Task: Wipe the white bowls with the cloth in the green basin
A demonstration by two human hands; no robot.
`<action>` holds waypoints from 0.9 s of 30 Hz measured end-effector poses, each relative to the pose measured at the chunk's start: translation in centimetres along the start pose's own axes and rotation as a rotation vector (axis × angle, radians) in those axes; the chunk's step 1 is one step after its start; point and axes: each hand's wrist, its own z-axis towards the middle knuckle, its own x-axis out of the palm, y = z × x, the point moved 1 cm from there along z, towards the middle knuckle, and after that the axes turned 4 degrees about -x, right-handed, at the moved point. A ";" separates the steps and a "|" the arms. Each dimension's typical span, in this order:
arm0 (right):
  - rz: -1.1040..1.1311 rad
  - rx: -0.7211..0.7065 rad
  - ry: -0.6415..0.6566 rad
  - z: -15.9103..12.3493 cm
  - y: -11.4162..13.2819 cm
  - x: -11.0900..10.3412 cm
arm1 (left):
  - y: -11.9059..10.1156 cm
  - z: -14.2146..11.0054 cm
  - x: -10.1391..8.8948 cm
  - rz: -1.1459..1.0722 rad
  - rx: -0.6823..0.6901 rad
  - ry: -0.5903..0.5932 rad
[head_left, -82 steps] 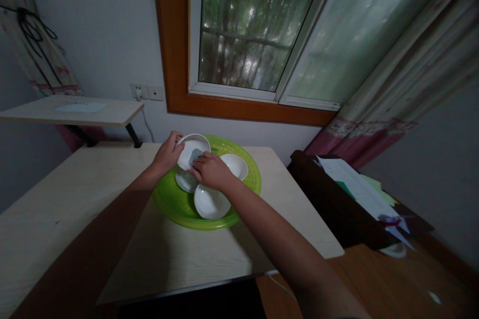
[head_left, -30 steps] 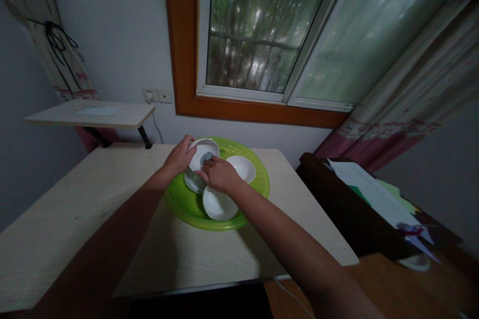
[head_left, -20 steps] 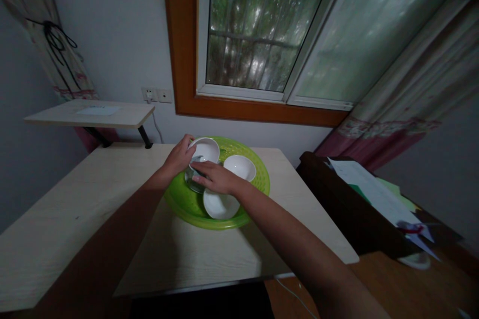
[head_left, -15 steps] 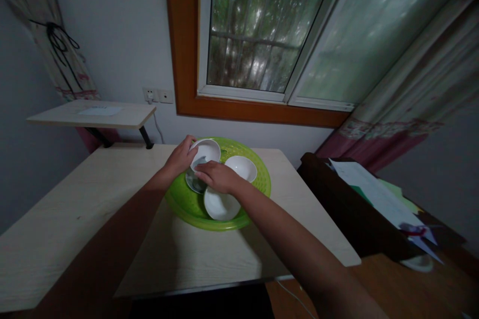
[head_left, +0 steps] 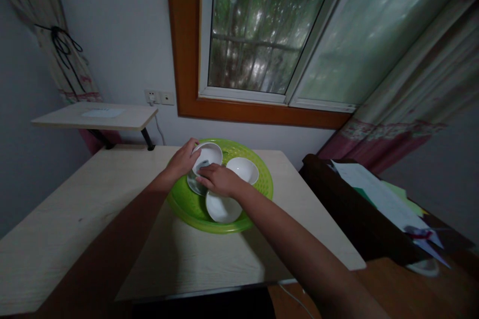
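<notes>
Head view: bowl (head_left: 212, 152) between left hand (head_left: 183, 161), gripping it, and right hand (head_left: 219, 179), clutching grey cloth (head_left: 203, 164).

2 bare arms (head_left: 294, 239) reach forward, fingers (head_left: 208, 172) bent.

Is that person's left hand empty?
No, the left hand grips a white bowl by its rim, with the right hand at the bowl's near side.

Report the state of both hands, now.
Left hand: closed, holding a white bowl by its rim.
Right hand: on the gray cloth in that bowl; whether its grip is closed cannot be told.
</notes>
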 end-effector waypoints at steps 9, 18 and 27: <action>0.242 -0.081 -0.040 -0.2 0.2 -0.2 | 0.0 0.0 0.0 -0.015 -0.007 -0.016; 0.076 -0.012 0.002 0.2 -0.3 0.2 | 0.0 0.1 0.0 0.001 0.008 0.005; -0.125 0.083 0.027 0.1 -0.2 -0.2 | 0.2 0.2 0.2 0.000 -0.001 -0.016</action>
